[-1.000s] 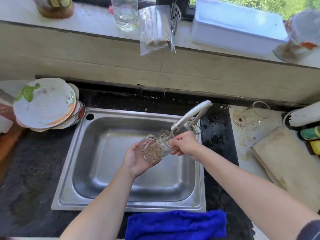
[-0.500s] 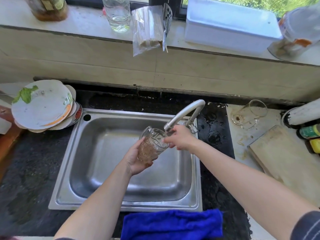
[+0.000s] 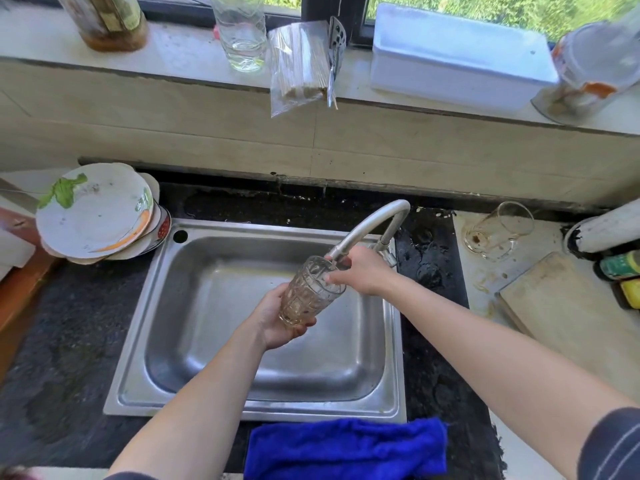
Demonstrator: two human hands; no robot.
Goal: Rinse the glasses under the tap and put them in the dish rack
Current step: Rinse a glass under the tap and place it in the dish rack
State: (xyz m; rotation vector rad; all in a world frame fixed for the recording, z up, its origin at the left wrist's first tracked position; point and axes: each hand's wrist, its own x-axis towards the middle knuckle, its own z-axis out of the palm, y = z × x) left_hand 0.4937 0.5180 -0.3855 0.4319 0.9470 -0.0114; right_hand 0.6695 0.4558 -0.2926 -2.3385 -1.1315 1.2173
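My left hand (image 3: pixel 273 322) grips the tilted glass (image 3: pixel 311 294) under the tap (image 3: pixel 367 223); my right hand (image 3: pixel 365 271) touches its rim, grip unclear.

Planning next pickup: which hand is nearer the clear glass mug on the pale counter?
Right. The right hand is by the metal tap spout, left of the clear glass mug; the left hand, holding the patterned glass, is farther left.

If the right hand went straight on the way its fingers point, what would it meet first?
The glass: the right hand points left at its rim, fingers seemingly touching it, just below the tap spout. Depth there is unclear.
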